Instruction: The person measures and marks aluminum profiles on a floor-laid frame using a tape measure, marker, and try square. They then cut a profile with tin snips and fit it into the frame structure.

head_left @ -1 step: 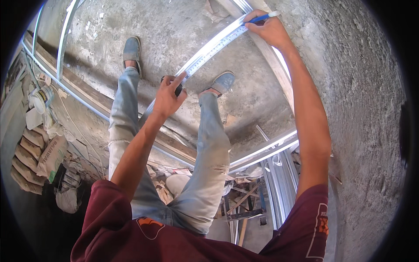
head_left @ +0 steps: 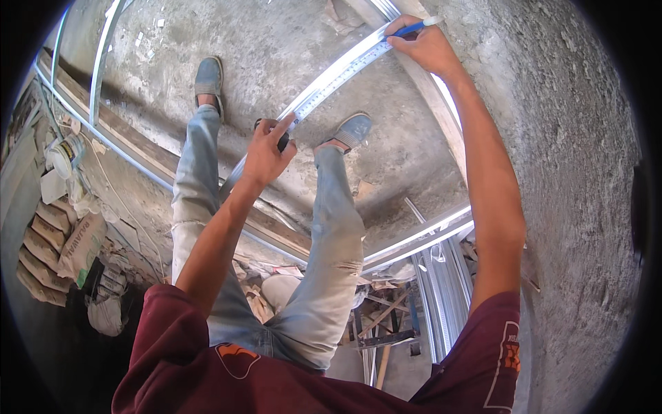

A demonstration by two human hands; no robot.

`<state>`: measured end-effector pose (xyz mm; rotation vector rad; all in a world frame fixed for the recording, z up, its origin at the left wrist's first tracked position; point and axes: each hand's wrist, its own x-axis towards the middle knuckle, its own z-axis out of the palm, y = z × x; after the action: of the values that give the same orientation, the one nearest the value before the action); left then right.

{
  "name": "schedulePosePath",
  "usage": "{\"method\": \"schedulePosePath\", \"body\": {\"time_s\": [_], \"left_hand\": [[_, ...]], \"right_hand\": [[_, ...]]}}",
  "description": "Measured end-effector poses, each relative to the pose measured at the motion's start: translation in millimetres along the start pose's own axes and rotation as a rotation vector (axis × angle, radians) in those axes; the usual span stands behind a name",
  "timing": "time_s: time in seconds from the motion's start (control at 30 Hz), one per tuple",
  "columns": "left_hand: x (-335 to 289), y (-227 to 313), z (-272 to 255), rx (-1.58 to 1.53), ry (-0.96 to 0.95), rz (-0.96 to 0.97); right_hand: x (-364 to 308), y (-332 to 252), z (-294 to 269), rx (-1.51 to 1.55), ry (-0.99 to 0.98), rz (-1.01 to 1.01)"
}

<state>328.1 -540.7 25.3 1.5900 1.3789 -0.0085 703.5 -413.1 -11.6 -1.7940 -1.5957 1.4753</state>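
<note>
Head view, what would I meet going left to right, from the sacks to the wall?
Stacked paper sacks, left slip-on shoe, left hand, right slip-on shoe, right hand, rough grey wall.

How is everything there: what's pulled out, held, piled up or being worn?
Measuring tape: pulled out
Metal strip: alongside the tape, slanting
Blue pen: held
Left hand: closed on the tape
Right hand: pinching the pen
Sacks: piled up
Shoes: worn
Jeans: worn, faded
</note>
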Motion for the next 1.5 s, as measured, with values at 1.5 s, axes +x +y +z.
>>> {"method": "schedulePosePath", "body": {"time_s": [1.5], "left_hand": [[5.7,-0.7,0.7,0.014,-0.014,0.000]], "right_hand": [[27.8,-3.3,0.3,-0.188,-0.187,0.029]]}}
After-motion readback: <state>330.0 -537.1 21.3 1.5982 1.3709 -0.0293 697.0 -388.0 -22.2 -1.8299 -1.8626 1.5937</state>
